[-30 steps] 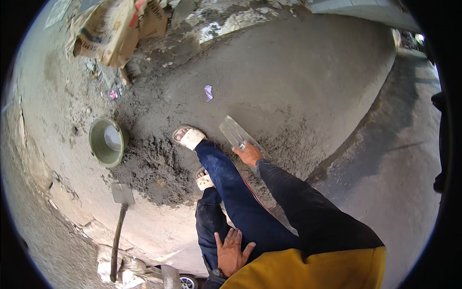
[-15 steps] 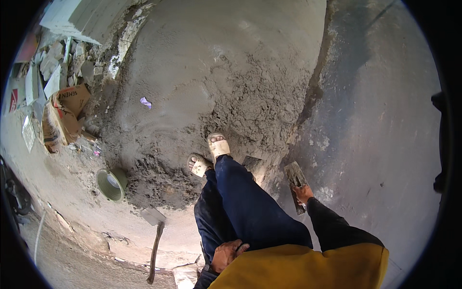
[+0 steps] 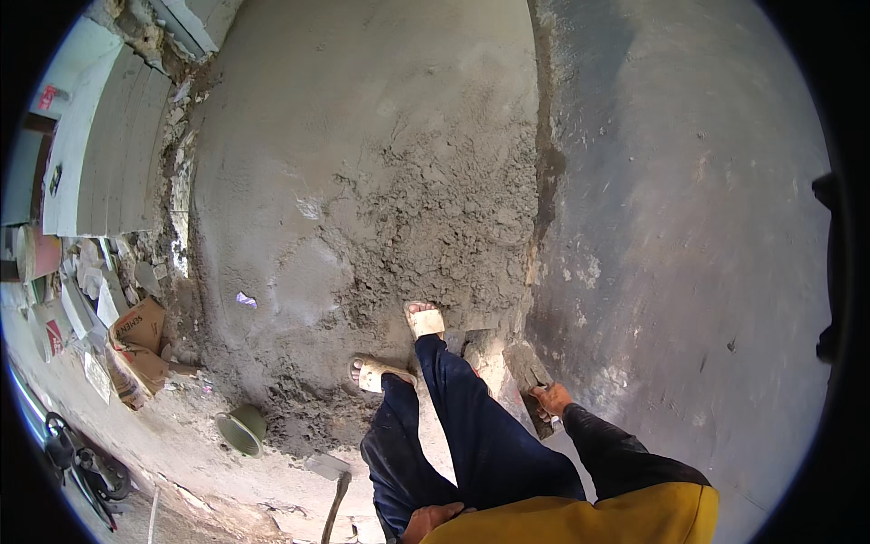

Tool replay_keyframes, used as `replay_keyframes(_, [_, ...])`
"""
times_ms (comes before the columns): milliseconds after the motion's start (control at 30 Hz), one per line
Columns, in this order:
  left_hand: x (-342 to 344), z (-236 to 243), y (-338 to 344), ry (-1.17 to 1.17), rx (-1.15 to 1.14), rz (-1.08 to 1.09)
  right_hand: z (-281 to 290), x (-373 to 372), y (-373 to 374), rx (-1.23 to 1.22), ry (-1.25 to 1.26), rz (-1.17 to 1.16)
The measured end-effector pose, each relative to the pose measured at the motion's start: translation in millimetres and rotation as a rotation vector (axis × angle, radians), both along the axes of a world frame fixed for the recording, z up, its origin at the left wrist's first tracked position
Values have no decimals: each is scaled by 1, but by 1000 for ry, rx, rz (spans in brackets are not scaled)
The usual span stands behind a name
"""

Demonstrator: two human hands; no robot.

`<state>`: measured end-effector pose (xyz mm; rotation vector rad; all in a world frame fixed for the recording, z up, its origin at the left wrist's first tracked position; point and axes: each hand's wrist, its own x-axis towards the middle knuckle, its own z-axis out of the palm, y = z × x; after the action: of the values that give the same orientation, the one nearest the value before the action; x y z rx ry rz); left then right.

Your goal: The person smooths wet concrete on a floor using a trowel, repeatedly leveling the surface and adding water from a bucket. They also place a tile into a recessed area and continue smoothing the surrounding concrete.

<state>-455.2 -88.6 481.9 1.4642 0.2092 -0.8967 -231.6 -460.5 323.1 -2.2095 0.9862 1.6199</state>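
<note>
Low at the right, my right hand (image 3: pixel 552 399) grips a flat metal float (image 3: pixel 526 367) smeared with cement, held beside the edge of a grey mortar slab. My left hand (image 3: pixel 430 519) rests low against my dark trousers at the yellow cloth of my top, its fingers mostly hidden. Rough, lumpy wet mortar (image 3: pixel 435 227) lies beyond my sandalled feet (image 3: pixel 425 322), with smoother mortar (image 3: pixel 372 63) farther up.
A green bucket (image 3: pixel 237 431) and a long-handled hoe (image 3: pixel 326 467) lie left of my legs. Rubble, a crumpled paper sack (image 3: pixel 136 354) and pale blocks (image 3: pixel 118 154) line the left edge. A darker concrete floor (image 3: pixel 680 227) runs along the right.
My view has swung round toward the right, so slab, bucket and sack appear turned or shifted. My right hand carried the float from beside my feet toward the slab's right edge.
</note>
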Motion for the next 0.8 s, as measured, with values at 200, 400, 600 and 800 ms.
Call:
replay_keyframes(200, [43,-14,3,46,-84,-158,2,19,-14,23,-206,-151])
replay_keyframes(400, [62,-14,24,-16,-135,-237,4,19,-10,-34,-234,-242])
replay_keyframes(600, [89,-16,11,47,-110,-491,-16,53,-7,-42,-450,-89])
replay_keyframes(800, [124,-8,-5,114,-36,-549,-49,27,-53,-24,-269,-304])
